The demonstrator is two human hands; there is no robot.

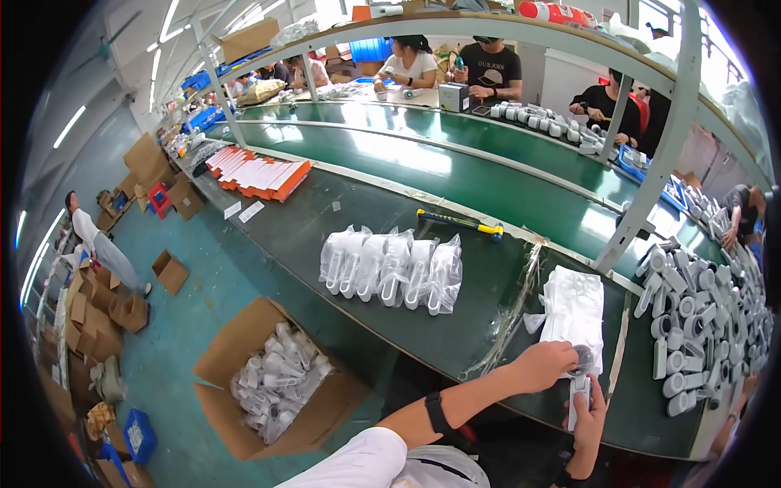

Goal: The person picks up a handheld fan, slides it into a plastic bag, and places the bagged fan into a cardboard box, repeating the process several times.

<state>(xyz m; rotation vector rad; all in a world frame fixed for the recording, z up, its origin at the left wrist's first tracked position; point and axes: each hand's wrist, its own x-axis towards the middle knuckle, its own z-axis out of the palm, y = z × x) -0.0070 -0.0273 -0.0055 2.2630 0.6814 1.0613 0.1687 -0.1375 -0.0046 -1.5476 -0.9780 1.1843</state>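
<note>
My right hand is wrapped round the handle of a white handheld device with a round grey head, held near the table's front edge. My left hand is closed, its fingertips together beside the device's round head; what they pinch is too small to tell. Just beyond both hands lies a stack of white plastic bags. To the left, a row of several bagged white devices lies side by side on the dark green table.
A cardboard box of bagged devices stands lower left. Many unbagged grey-white devices are piled at right. A hammer lies by the shelf frame; orange-and-white flat cartons lie farther left. People sit across the green conveyor.
</note>
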